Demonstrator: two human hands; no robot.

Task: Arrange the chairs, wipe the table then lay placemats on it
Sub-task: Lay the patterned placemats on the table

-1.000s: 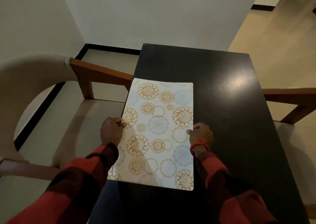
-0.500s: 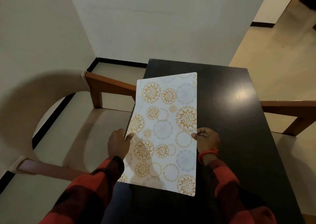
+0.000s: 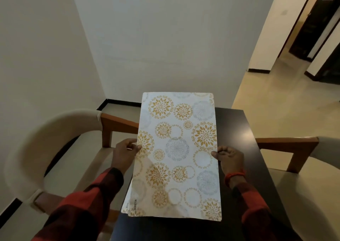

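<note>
A white placemat with gold and grey flower circles is lifted off the dark table, its far end tilted up toward the wall. My left hand pinches its left long edge and my right hand pinches its right long edge. At the near left corner the edge of a second sheet shows under it. The table top runs away from me toward the wall, mostly hidden by the mat.
A cream chair with wooden arms stands along the table's left side, and another chair along the right side. A white wall stands just past the table's far end. An open doorway lies at the back right.
The placemat lay flat on the table a second ago; both hands have raised it and tilted its far end up. My view has also lifted toward the wall.
</note>
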